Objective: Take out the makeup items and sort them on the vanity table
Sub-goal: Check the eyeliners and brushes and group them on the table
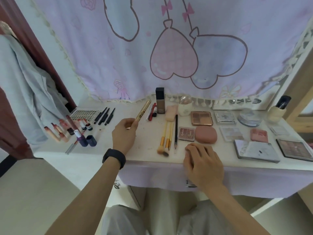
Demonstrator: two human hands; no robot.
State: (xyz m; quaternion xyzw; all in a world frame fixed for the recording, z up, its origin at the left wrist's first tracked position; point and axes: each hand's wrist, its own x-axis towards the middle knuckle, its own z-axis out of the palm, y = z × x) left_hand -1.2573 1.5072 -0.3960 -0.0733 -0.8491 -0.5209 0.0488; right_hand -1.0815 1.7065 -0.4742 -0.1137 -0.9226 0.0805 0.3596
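My left hand [124, 133] holds a gold mascara tube [143, 111] by its lower end, tilted up and to the right above the white vanity table [147, 131]. My right hand [201, 160] rests at the table's front edge with its fingers curled on the surface, just in front of a pink compact [205, 134]. Whether it holds anything cannot be seen. Two yellow-handled brushes [165, 139] and a black pencil [176, 131] lie between my hands.
Lipsticks [61, 129], purple bottles [84, 138] and black pencils [105, 116] sit at the left. A foundation bottle [160, 102], a pink tube and a white jar stand at the back. Several palettes [201, 118] cover the right side. A printed curtain hangs behind.
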